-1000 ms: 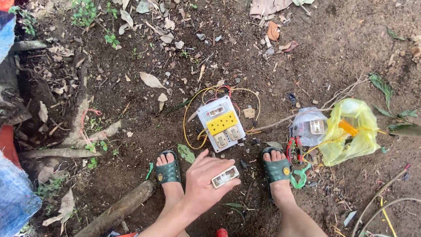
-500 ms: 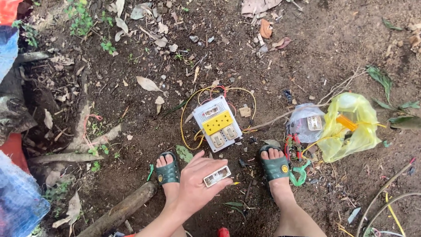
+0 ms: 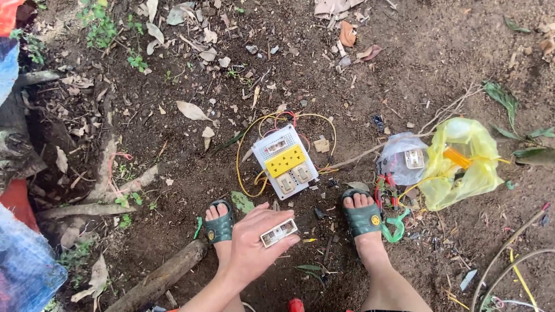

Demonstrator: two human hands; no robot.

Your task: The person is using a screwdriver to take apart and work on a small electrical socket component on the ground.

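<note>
My left hand (image 3: 251, 245) reaches in from the lower left, over my left foot in a dark green sandal (image 3: 219, 226). It holds a small white socket module (image 3: 278, 232) between thumb and fingers. Just beyond it on the dirt lies a white electrical panel (image 3: 285, 161) with a yellow block and two sockets. Yellow and red wires (image 3: 248, 153) loop around the panel. My right hand is out of view.
My right foot wears a green sandal (image 3: 362, 216). To the right lie a clear bag with a white part (image 3: 403, 157) and a yellow plastic bag (image 3: 462, 164). A green clip (image 3: 396, 226), a stick (image 3: 159, 278), roots, dry leaves and blue fabric (image 3: 23, 266) surround the spot.
My left hand has stayed on the socket module, shifting slightly left and toward me. The view has drifted a little.
</note>
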